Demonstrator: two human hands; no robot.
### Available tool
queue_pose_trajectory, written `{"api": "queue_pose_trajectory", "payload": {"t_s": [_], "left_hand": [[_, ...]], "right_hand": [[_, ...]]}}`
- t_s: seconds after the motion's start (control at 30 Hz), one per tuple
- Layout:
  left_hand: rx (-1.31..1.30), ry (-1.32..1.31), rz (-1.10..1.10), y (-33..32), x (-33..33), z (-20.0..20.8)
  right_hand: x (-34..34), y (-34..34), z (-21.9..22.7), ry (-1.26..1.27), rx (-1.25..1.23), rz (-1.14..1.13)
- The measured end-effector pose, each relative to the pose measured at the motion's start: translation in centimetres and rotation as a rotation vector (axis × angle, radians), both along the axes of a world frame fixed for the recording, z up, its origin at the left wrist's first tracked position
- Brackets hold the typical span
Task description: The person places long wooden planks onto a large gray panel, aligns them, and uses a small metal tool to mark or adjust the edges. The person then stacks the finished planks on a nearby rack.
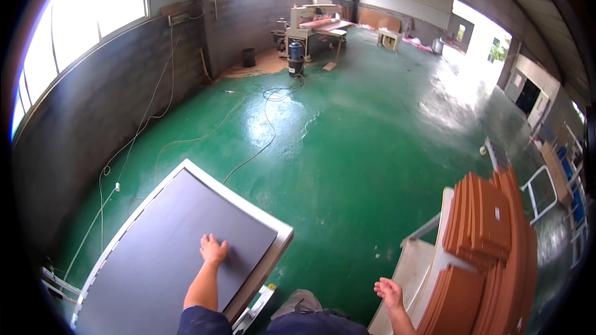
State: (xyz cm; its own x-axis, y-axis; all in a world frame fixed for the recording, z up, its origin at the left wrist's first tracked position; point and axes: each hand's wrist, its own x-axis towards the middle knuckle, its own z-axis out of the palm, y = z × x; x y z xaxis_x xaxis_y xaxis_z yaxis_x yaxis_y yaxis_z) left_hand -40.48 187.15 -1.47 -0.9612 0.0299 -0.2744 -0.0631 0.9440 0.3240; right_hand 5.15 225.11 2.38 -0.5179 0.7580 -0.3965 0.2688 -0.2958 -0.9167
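Note:
My left hand [214, 249] lies on the smooth grey sheet [167, 229], its fingers spread and pressing no visible object. A pale raised frame [239, 201] borders this sheet on the table at my left. On my other side, my right hand [389, 291] hangs in the air with loosely bent fingers and nothing visible in it. It is nearest the white bench [415, 270], apart from the stacked orange-brown panels [475, 217]. Some panels lie flat in a pile, while others lean on edge below.
Cables [267, 124] trail over the green floor [347, 167] ahead. A blue-topped vacuum [295, 56] and a black bucket [248, 58] stand near a machine [310, 22] at the back. White metal frames [540, 189] stand beyond the panels at far right.

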Motion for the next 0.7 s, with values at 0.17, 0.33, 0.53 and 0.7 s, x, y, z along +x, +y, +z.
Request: {"api": "queue_pose_trajectory", "payload": {"t_s": [0.17,0.33,0.53,0.7], "left_hand": [[-0.123,0.062,0.344,-0.2,-6.9,0.0],[-0.205,0.120,0.477,5.6,-18.5,0.9],[-0.274,0.112,0.510,6.0,-23.4,-0.4],[-0.281,0.079,0.624,8.3,-22.3,3.0]], "right_hand": [[-19.9,17.1,4.6,0.051,0.336,0.358],[-31.2,30.1,-5.8,-0.193,0.174,0.338],[-36.3,41.8,-12.7,-0.842,0.048,1.178],[-51.7,51.1,-19.4,-0.987,0.422,1.708]]}}
